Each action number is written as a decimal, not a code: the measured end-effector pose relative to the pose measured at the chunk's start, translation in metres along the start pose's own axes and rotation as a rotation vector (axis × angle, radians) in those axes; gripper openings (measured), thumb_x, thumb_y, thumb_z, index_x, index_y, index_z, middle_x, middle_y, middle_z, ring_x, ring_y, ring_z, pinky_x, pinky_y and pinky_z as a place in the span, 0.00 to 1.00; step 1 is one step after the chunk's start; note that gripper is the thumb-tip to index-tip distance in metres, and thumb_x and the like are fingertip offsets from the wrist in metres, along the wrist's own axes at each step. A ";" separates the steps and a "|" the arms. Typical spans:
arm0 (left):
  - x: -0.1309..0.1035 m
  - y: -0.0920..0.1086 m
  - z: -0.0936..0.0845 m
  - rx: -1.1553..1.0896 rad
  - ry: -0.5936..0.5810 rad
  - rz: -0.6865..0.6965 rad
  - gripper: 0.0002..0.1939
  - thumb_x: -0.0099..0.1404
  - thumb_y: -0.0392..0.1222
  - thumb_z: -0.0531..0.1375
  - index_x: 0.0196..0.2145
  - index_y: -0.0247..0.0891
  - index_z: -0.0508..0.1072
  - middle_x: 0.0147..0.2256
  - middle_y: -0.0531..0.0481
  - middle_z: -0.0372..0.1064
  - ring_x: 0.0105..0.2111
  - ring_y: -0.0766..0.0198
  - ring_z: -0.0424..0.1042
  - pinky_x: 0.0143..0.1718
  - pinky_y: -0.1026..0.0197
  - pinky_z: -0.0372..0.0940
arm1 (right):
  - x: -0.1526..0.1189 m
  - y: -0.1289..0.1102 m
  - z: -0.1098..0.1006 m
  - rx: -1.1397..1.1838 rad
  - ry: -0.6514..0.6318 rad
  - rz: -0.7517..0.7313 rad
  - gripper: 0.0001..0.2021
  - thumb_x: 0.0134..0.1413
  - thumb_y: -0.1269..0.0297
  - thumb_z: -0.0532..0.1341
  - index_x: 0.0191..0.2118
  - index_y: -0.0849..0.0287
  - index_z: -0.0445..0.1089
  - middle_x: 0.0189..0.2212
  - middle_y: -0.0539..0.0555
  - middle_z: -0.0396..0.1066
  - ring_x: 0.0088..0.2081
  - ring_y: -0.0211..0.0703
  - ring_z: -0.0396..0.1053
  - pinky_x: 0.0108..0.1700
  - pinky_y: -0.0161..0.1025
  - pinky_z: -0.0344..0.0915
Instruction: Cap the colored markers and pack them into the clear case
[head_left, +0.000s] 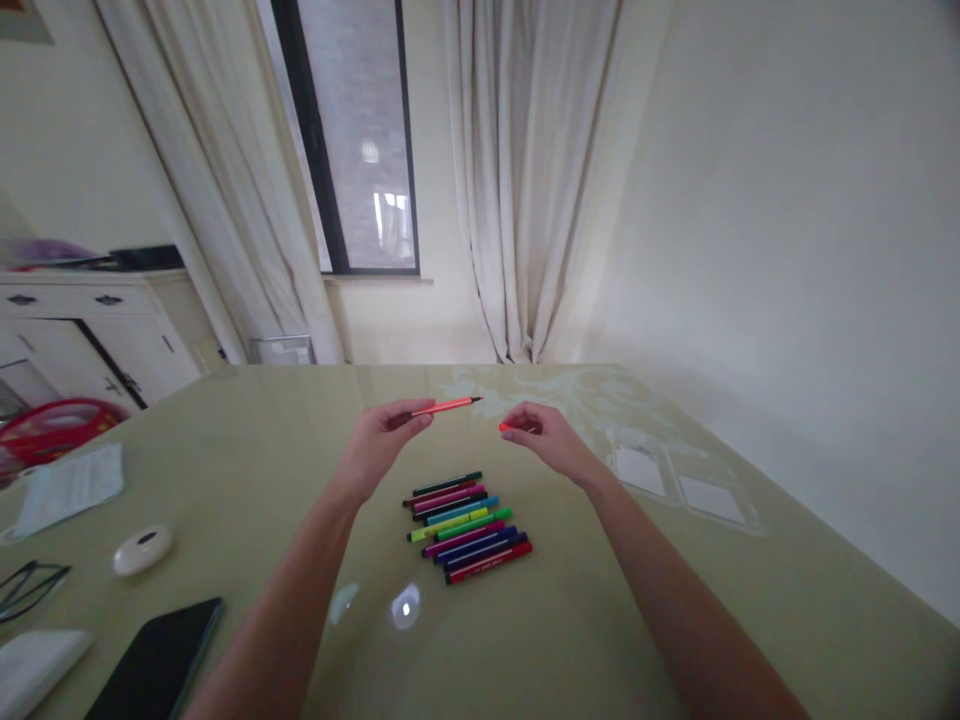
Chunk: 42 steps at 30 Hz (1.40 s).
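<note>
My left hand point(381, 440) is closed on an orange-red felt-tip pen point(450, 405), whose bare dark tip points right. Across a small gap, my right hand point(546, 435) pinches the pen's orange-red cap point(505, 427) between thumb and fingertips. Pen and cap are apart, both held above the table. Below the hands, several capped felt-tip pens lie side by side in a slanted row. Among them are a red pen point(489, 563) at the near end, a yellow-green pen point(448, 526) in the middle and a dark green pen point(448, 484) at the far end.
On the glossy table point(585, 620), a clear plastic case point(682, 480) lies to the right. At left are a face mask point(71, 488), a white oval object point(142, 550), glasses point(34, 588), a white object point(41, 660) and a dark tablet-like device point(157, 660).
</note>
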<state>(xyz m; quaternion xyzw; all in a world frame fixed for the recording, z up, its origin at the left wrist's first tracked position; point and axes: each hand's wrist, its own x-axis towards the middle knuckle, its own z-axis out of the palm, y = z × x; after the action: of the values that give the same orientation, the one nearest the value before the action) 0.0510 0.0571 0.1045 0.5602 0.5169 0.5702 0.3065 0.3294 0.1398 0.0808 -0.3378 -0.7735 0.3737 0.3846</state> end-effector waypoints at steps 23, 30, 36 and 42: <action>-0.009 0.029 0.013 0.031 -0.085 0.083 0.17 0.57 0.50 0.71 0.42 0.41 0.84 0.38 0.47 0.83 0.38 0.58 0.79 0.40 0.59 0.73 | -0.004 -0.054 -0.010 0.084 0.154 -0.116 0.14 0.47 0.53 0.74 0.35 0.57 0.77 0.31 0.52 0.78 0.32 0.43 0.74 0.37 0.40 0.72; -0.011 0.034 0.016 0.012 -0.081 0.085 0.17 0.56 0.50 0.72 0.42 0.41 0.85 0.39 0.47 0.83 0.37 0.58 0.80 0.41 0.59 0.74 | -0.006 -0.061 -0.007 0.058 0.229 -0.144 0.15 0.46 0.51 0.75 0.33 0.57 0.78 0.30 0.53 0.78 0.32 0.44 0.75 0.38 0.41 0.73; -0.014 0.034 0.022 0.011 -0.069 0.097 0.15 0.56 0.48 0.72 0.41 0.42 0.85 0.38 0.47 0.84 0.38 0.57 0.80 0.40 0.59 0.75 | -0.007 -0.061 -0.008 0.093 0.209 -0.130 0.18 0.42 0.49 0.76 0.31 0.57 0.79 0.27 0.53 0.78 0.29 0.43 0.74 0.34 0.40 0.71; -0.017 0.036 0.032 -0.024 -0.038 0.129 0.15 0.56 0.48 0.73 0.40 0.42 0.85 0.38 0.47 0.84 0.38 0.55 0.81 0.41 0.56 0.76 | -0.009 -0.062 -0.016 0.117 0.248 -0.110 0.18 0.40 0.49 0.77 0.32 0.58 0.80 0.27 0.54 0.79 0.29 0.44 0.74 0.33 0.41 0.72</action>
<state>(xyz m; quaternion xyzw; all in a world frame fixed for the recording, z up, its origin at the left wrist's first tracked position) 0.0927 0.0394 0.1274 0.5995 0.4667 0.5842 0.2856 0.3322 0.1071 0.1366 -0.3155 -0.7141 0.3519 0.5163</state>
